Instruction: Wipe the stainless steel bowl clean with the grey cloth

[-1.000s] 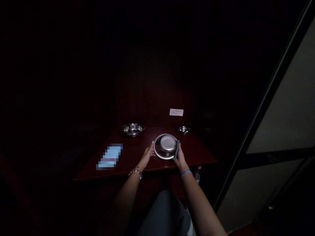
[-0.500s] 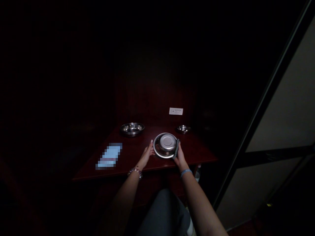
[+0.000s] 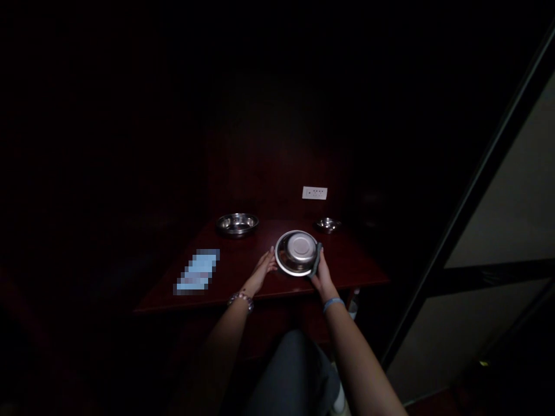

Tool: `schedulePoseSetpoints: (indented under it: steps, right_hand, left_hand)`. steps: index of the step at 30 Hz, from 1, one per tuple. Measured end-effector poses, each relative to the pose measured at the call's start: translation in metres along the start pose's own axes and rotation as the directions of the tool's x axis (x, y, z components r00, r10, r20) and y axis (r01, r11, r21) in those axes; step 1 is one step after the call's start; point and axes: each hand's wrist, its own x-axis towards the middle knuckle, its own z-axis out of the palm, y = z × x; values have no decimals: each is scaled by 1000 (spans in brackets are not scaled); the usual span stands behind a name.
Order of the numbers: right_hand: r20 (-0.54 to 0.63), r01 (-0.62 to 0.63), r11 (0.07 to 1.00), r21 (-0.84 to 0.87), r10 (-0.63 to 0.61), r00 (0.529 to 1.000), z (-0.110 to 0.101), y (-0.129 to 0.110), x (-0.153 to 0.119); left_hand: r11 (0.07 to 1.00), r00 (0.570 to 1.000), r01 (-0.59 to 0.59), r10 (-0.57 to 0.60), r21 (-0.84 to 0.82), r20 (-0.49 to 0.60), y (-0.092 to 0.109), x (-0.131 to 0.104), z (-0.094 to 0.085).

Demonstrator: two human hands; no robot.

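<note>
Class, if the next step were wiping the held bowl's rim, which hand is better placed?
Probably the right hand: it holds a dark cloth against the rim of the bowl, while the left hand, at the opposite side, shows no cloth.

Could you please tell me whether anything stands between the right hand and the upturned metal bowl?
Yes, what looks like a dark grey cloth sits between the right hand and the upturned metal bowl.

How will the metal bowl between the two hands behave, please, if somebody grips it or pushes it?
The metal bowl is probably stiff: its round rim shows no visible bend. Its shiny surface suggests that it could slip, though the dark cloth at the right hand may add friction. Its circular outline suggests it might roll if stood on edge.
</note>
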Motion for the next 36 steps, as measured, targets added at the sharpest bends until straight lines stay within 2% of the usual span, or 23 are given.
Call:
schedulePoseSetpoints:
  steps: [5,8,18,23,29,36]
  right_hand:
    - [-9,-53,999,12,53,999,2,-5,-3]
    - [8,-66,998,6,66,998,2,-6,-2]
    - [-12,-74,997,25,74,997,2,-5,-1]
    - [-24,-85,996,28,86,996,1,-3,0]
    - [-13,-83,996,14,84,996,1,-4,0]
    - [8,-69,998,-7,69,998,3,-7,-3]
  left_hand:
    - [1000,986,-18,20,-13,163,-1,0,-5]
    - [1000,977,-19,22,-16,214,0,2,-5]
    - [1000,976,-5,10,-27,218,3,1,-5]
    - [1000,983,19,-17,-9,184,6,-1,-3]
    - [998,980,8,5,-65,201,5,-1,-4]
    - [999,975,-2,13,-49,224,1,2,-6]
